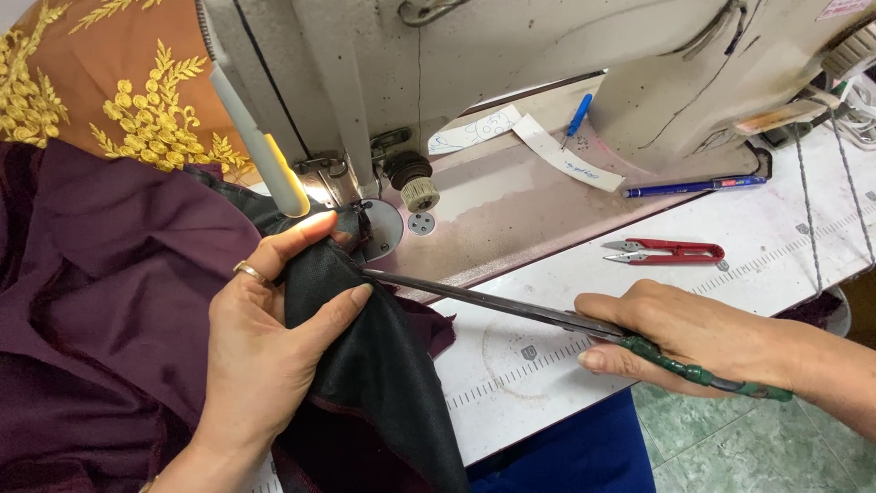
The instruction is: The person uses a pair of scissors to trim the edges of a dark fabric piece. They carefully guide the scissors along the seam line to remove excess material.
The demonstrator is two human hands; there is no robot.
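Left hand (265, 338) pinched closed, right hand (680, 333) clenched, forearms apart.

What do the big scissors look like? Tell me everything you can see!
The big scissors have long, dark metal blades and green-wrapped handles. They lie almost flat above the white table, tips pointing left. The right hand grips the handles. The tips meet the black fabric pinched by the left hand. The blades look nearly closed.

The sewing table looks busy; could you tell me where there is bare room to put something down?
Free: the white table between the red thread snips and the right hand, and the machine bed below the paper slips. Crowded: the needle area, where the left hand holds black fabric at the scissors tip.
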